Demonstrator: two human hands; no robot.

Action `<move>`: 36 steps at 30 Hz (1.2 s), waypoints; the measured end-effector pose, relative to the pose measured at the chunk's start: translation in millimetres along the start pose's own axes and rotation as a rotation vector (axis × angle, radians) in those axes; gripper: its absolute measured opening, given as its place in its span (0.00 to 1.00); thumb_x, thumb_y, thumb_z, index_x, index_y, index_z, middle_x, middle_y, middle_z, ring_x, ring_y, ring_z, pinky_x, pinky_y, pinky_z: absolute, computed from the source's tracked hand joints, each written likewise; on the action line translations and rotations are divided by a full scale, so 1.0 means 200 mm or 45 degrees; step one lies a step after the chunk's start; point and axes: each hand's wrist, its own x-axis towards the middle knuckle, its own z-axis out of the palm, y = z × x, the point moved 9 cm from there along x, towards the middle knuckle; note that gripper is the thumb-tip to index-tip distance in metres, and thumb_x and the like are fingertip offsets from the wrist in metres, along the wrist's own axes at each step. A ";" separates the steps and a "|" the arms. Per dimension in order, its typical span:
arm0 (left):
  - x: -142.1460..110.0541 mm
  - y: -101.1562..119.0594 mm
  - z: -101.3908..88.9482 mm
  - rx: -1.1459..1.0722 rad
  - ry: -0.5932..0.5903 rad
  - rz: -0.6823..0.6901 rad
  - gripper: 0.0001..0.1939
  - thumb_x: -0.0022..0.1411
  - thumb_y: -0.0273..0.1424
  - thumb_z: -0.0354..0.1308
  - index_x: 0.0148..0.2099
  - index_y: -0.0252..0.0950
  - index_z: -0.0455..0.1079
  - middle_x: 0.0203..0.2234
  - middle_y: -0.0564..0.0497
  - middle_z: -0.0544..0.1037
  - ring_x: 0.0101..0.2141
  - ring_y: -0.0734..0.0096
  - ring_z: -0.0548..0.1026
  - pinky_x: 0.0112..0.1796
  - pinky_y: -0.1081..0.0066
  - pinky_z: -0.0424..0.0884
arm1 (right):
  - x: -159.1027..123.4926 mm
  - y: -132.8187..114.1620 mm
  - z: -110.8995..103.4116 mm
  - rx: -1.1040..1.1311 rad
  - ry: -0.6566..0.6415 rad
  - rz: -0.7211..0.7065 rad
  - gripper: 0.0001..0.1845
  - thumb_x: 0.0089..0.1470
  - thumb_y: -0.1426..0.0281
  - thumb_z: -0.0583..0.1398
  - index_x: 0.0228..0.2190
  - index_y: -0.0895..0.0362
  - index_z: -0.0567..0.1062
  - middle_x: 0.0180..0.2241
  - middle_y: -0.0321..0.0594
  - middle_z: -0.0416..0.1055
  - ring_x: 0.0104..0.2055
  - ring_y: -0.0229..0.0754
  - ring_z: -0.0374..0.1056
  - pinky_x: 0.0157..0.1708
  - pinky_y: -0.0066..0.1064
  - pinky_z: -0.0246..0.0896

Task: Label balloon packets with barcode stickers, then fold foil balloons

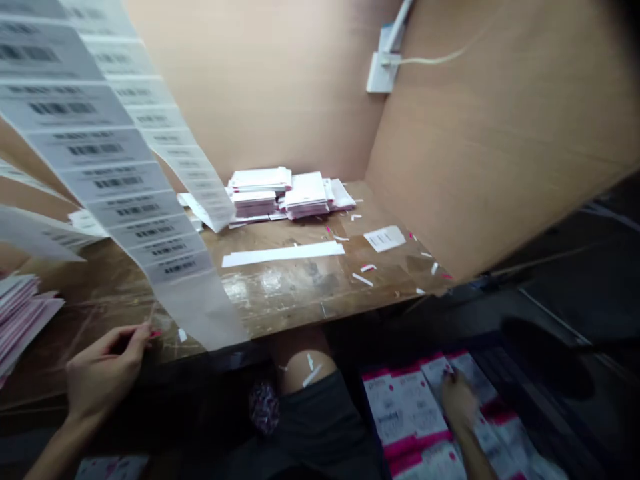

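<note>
A long strip of barcode labels hangs in loops from the upper left down across the wooden bench. My left hand is at its lower edge, with the fingertips pinched on the strip's bare backing. At the lower right, my right hand rests its fingertips on a spread of white packets with magenta bands. These packets lie below the bench, and my hand hides part of them. Their small print is too blurred to read.
Stacks of white packets stand at the back of the wooden bench, among white paper strips and scraps. A pink-edged stack sits at the left. Cardboard walls rise behind, with a wall socket and cable. My knee is below.
</note>
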 end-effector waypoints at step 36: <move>-0.16 0.20 -0.17 -0.549 0.294 0.152 0.13 0.66 0.43 0.61 0.42 0.38 0.77 0.33 0.49 0.82 0.36 0.60 0.81 0.41 0.63 0.75 | 1.02 -2.32 -0.50 -0.132 0.328 -1.358 0.21 0.65 0.78 0.51 0.55 0.64 0.74 0.51 0.55 0.75 0.52 0.54 0.70 0.48 0.39 0.65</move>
